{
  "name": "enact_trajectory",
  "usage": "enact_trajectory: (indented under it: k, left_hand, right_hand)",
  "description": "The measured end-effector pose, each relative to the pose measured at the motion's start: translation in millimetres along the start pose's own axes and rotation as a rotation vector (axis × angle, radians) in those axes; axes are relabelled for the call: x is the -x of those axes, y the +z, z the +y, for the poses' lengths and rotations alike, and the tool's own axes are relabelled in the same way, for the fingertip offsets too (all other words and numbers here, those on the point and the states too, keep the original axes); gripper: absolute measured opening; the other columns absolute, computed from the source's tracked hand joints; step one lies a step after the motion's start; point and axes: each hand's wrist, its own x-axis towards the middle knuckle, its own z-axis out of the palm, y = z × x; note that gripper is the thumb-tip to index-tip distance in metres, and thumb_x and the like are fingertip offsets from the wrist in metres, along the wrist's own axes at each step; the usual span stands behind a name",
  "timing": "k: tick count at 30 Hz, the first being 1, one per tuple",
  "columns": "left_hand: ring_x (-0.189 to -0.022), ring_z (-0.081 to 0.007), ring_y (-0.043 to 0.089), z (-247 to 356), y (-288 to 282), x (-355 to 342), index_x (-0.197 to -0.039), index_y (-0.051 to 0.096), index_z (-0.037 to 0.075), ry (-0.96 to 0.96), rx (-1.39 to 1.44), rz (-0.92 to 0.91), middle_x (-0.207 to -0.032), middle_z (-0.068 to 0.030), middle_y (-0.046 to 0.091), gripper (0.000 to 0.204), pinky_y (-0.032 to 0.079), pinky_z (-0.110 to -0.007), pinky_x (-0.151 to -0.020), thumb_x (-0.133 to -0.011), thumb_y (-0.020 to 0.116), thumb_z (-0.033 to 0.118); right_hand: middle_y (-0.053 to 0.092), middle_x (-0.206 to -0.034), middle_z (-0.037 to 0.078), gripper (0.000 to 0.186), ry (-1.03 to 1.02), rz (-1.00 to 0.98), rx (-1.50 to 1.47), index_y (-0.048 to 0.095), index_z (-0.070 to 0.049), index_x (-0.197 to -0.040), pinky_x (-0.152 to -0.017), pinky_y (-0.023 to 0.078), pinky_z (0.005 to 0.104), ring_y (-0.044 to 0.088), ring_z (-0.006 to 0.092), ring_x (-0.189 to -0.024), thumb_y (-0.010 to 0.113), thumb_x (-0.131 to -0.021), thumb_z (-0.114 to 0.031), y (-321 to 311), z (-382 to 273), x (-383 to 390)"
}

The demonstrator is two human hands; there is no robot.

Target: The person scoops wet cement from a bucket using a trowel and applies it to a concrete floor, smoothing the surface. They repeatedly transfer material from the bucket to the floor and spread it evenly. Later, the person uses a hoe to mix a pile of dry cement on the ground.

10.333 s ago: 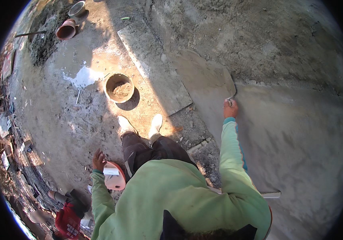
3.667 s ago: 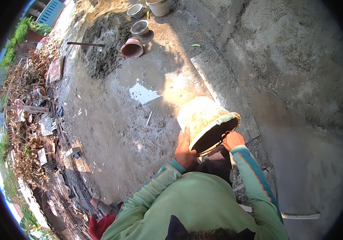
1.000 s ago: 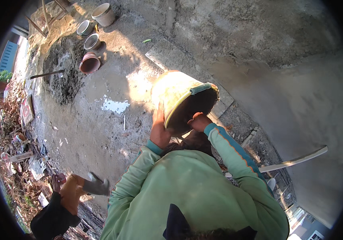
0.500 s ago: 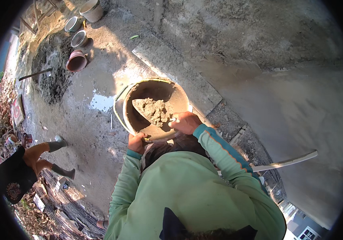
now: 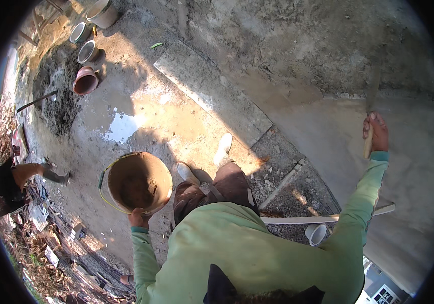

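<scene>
At arm's length to the right, my right hand (image 5: pixel 377 133) is closed round the pale wooden handle of a trowel (image 5: pixel 373 93). The trowel's blade is blurred against the grey wall (image 5: pixel 323 131), where rough mortar meets a smoother stretch. On my left, my left hand (image 5: pixel 138 218) grips the near rim of a mortar-stained bucket (image 5: pixel 157 172). Its mouth is tipped up toward me and a little mortar lies at the bottom. A thin handle with a green grip hangs along the bucket's left side.
A long board (image 5: pixel 217 96) lies on the ground near the wall. Several pails, including a reddish one (image 5: pixel 85 81), stand by a heap of wet mortar (image 5: pixel 60 104). A pale strip (image 5: pixel 303 220) and a white bowl (image 5: pixel 315 233) are by my right side. Another person (image 5: pixel 24 175) is at far left.
My right hand has swung from the bucket out to the wall with the trowel; the mortar heaped on it no longer shows. The bucket in my left hand has moved left and lower.
</scene>
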Motion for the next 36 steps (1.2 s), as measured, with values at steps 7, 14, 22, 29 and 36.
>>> enact_trajectory:
  k: [7,14,22,29,36]
  left_hand:
    - [-0.072,-0.0348,0.066,-14,-5,-104,-0.11,0.052,0.0,-0.025,-0.039,-0.294,-0.088,-0.0153,0.062,0.034,0.06,-0.051,-0.061,-0.077,0.048,0.004]
    - [-0.077,-0.0292,0.066,69,148,-11,-0.119,0.049,0.002,0.179,-0.231,-0.614,-0.09,-0.0118,0.06,0.045,0.06,-0.047,-0.062,-0.075,0.046,-0.002]
    - [-0.072,-0.026,0.067,120,150,39,-0.112,0.054,-0.004,0.317,-0.195,-0.872,-0.089,-0.0128,0.064,0.042,0.06,-0.039,-0.066,-0.072,0.055,0.007]
    - [-0.077,-0.0194,0.063,127,149,92,-0.115,0.054,-0.002,0.665,-0.3,-0.773,-0.092,-0.0091,0.063,0.041,0.055,-0.032,-0.066,-0.074,0.053,0.002]
    - [-0.076,-0.0173,0.063,113,142,81,-0.113,0.056,-0.003,0.716,-0.273,-0.732,-0.089,-0.0074,0.064,0.041,0.052,-0.031,-0.066,-0.072,0.053,0.001]
  right_hand:
    - [0.05,-0.066,0.0,0.02,-0.048,-0.194,0.485,0.055,-0.005,-0.089,-0.051,0.037,0.0252,0.046,0.0077,-0.058,0.053,-0.096,-0.024,75,59,107]
    - [0.066,-0.086,0.021,0.035,-0.17,-0.587,0.688,0.056,0.002,-0.106,-0.059,0.054,0.039,0.067,0.0304,-0.069,0.063,-0.086,-0.026,364,155,148]
    - [0.063,-0.087,0.015,0.015,-0.866,-0.339,1.007,0.063,-0.001,-0.089,-0.061,0.057,0.0415,0.069,0.0303,-0.073,0.053,-0.086,-0.013,488,116,209]
    - [0.067,-0.081,0.015,0.012,-0.865,0.121,1.087,0.064,-0.005,-0.083,-0.053,0.054,0.039,0.068,0.0268,-0.067,0.055,-0.084,-0.014,476,80,175]
    - [0.07,-0.093,0.018,0.024,-0.499,-0.294,1.151,0.065,-0.001,-0.098,-0.071,0.057,0.045,0.07,0.0341,-0.088,0.046,-0.092,-0.015,459,32,193]
